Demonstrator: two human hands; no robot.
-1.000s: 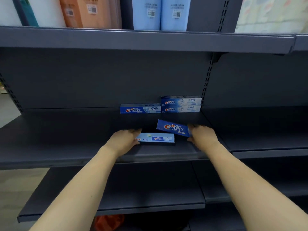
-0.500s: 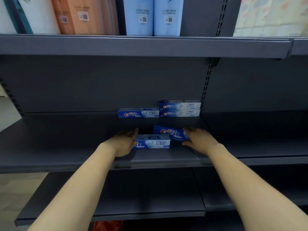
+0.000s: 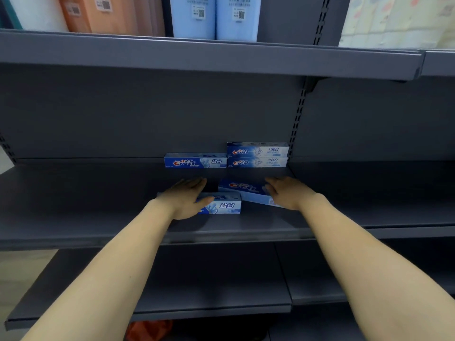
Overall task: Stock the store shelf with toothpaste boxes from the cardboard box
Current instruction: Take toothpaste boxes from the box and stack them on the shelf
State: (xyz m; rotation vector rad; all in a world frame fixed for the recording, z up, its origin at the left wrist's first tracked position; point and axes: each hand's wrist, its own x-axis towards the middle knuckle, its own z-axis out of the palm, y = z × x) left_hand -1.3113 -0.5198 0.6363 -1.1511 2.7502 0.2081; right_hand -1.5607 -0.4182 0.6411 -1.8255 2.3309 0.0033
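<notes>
Near toothpaste box (image 3: 222,205): laid lengthwise left-right on shelf (image 3: 73,217), grasped by left hand (image 3: 183,199). Angled toothpaste box (image 3: 246,190): left end pointed rearward, grasped by right hand (image 3: 286,193).

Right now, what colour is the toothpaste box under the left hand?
Pale blue and white toothpaste box, head view.
</notes>
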